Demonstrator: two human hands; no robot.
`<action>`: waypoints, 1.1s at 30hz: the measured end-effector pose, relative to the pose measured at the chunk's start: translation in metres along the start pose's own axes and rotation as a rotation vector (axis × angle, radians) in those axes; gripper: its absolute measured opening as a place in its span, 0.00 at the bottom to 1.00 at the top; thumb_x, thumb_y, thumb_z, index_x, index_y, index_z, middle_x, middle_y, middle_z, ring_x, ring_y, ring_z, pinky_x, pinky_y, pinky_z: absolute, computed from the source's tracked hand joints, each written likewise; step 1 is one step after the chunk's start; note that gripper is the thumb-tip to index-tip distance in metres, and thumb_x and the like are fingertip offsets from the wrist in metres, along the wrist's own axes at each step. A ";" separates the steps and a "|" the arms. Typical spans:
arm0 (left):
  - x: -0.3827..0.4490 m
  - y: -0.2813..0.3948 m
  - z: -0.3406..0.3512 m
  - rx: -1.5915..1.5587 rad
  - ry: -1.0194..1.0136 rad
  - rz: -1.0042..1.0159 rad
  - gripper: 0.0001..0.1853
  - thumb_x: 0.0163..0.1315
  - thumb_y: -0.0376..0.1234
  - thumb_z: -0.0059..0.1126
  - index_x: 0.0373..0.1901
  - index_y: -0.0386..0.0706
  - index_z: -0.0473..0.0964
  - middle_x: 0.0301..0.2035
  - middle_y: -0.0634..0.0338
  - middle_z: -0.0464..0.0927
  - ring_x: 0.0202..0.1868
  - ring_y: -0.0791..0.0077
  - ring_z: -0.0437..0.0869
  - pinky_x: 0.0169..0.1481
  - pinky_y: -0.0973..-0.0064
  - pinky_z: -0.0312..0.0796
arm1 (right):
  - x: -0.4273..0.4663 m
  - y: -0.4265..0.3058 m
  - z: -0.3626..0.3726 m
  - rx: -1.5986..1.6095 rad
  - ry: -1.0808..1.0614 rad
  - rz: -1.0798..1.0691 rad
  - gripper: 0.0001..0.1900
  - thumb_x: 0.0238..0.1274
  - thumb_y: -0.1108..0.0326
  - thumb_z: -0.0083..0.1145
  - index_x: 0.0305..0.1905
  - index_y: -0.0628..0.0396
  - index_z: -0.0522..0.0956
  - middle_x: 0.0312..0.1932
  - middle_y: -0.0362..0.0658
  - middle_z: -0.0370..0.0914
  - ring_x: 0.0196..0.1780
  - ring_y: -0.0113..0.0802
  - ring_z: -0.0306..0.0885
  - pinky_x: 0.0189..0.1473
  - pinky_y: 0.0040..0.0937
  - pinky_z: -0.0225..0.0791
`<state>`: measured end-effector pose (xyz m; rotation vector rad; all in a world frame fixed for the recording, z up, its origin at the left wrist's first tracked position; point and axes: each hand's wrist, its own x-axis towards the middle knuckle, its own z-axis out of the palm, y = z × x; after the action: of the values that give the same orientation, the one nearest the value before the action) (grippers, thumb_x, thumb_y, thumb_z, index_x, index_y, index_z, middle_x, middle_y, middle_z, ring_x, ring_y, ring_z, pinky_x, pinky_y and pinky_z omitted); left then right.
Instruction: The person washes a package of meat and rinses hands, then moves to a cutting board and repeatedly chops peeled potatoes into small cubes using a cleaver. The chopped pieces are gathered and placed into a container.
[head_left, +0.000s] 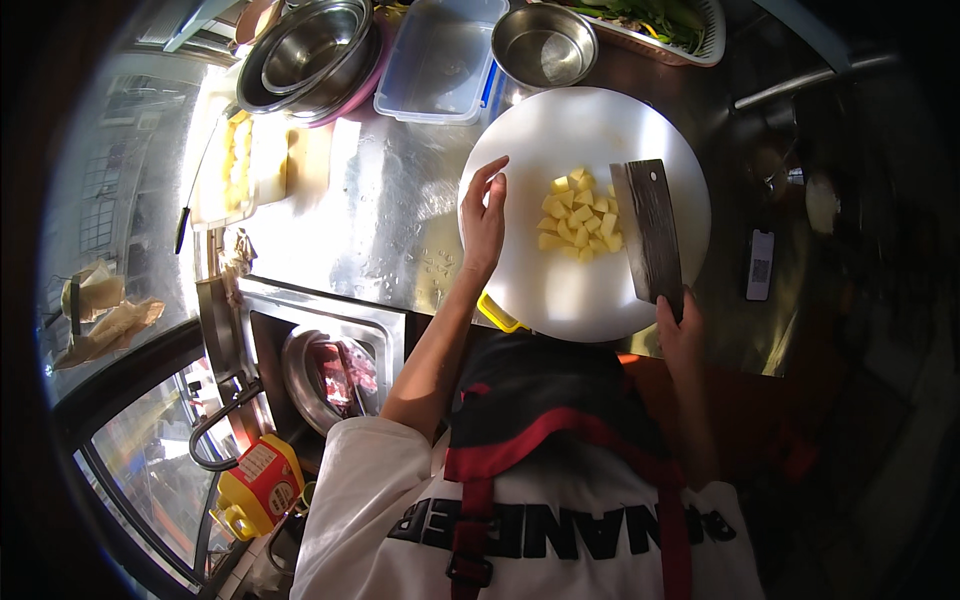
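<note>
Yellow chunks of what look like peeled potato (579, 217) lie in a loose pile on a round white cutting board (570, 300). My right hand (681, 330) grips the handle of a cleaver (651, 229). Its broad, dark blade lies over the board just right of the pile, close to the nearest chunks. My left hand (486, 214) is over the board's left side, apart from the chunks, with fingers spread and nothing in them.
Steel bowls (319, 52), a clear plastic box (439, 67), a steel pot (544, 45) and a vegetable basket (667, 45) line the back. A phone (760, 264) lies right of the board. At left are a sink (330, 300) with a meat bowl (300, 382) and a yellow jug (262, 480).
</note>
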<state>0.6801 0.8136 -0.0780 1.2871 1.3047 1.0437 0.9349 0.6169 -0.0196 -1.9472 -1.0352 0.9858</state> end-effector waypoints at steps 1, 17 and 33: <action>-0.002 -0.002 -0.011 -0.105 0.049 -0.010 0.20 0.80 0.42 0.46 0.59 0.37 0.77 0.55 0.54 0.83 0.58 0.67 0.81 0.65 0.68 0.70 | -0.001 -0.005 -0.006 0.163 -0.091 0.142 0.09 0.73 0.66 0.56 0.38 0.60 0.71 0.19 0.44 0.71 0.19 0.35 0.73 0.22 0.34 0.65; -0.023 0.034 -0.094 -1.442 -0.707 -0.624 0.42 0.75 0.65 0.34 0.71 0.39 0.68 0.62 0.58 0.77 0.63 0.66 0.78 0.70 0.63 0.69 | -0.035 -0.138 0.064 0.736 -0.451 0.586 0.13 0.77 0.61 0.52 0.35 0.47 0.63 0.21 0.31 0.56 0.22 0.20 0.54 0.23 0.21 0.50; 0.253 -0.128 -0.536 1.320 0.166 -0.161 0.29 0.66 0.28 0.52 0.71 0.45 0.66 0.63 0.44 0.74 0.71 0.56 0.68 0.74 0.55 0.61 | -0.052 -0.187 0.105 0.577 -0.084 0.786 0.17 0.76 0.63 0.54 0.30 0.47 0.61 0.18 0.34 0.54 0.19 0.25 0.53 0.22 0.26 0.52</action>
<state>0.1443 1.0902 -0.1471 1.9605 2.3178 0.0368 0.7619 0.6759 0.1047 -1.8093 0.0566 1.5771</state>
